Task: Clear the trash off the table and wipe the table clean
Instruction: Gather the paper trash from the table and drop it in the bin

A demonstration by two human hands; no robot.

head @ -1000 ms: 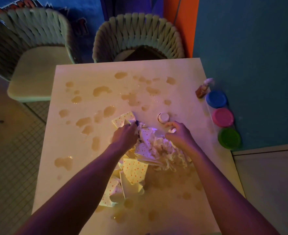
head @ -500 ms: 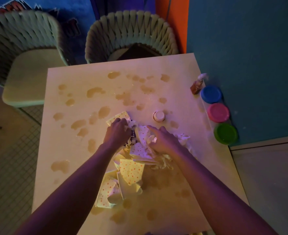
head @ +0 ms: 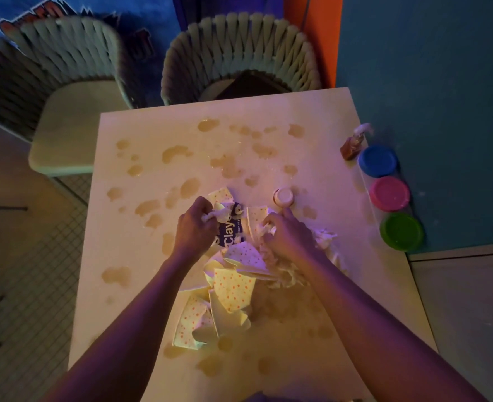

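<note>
1. A heap of dotted paper scraps (head: pixel 233 288) is spread over the middle of the stained desk (head: pixel 140 285).
2. Crumpled paper is gripped by the curled left hand (head: pixel 194 227) at the heap's far edge.
3. White tissue (head: pixel 325 237) is clutched by the right hand (head: pixel 290 236).
4. A small cup (head: pixel 283 197) stands just beyond the right hand.

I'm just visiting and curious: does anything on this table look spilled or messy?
Yes. Brownish liquid puddles are scattered over the pale table, and a heap of torn polka-dot paper scraps lies mid-table, which the left hand and right hand are gathering.
</note>
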